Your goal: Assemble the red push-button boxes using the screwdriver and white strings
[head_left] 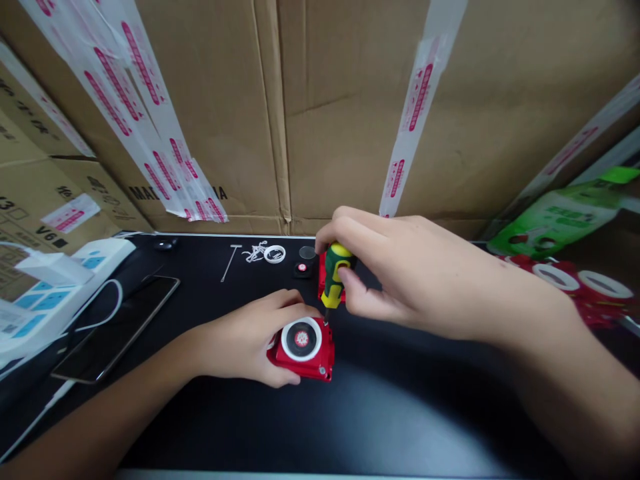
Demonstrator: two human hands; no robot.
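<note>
A red box-shaped device (311,369) with a white ring around a dark round centre lies on the black tabletop. My left hand (260,337) grips it from the left, thumb at the near edge and fingers over the far side. In my right hand (385,267) is a green and yellow screwdriver (334,275), held nearly upright. Its tip meets a screw at the device's far right corner. Another screw shows at the near right corner. Behind the screwdriver sits another red part (321,275), mostly hidden by it and my right hand.
At the back lie a white T-shaped piece (231,261), a white ring (275,254), tangled white bits (256,252) and a small black part (302,269). A phone (120,327) and a power strip (107,257) are left. Right are red parts (595,293) and a green bottle (555,217). Cardboard boxes (340,133) stand behind.
</note>
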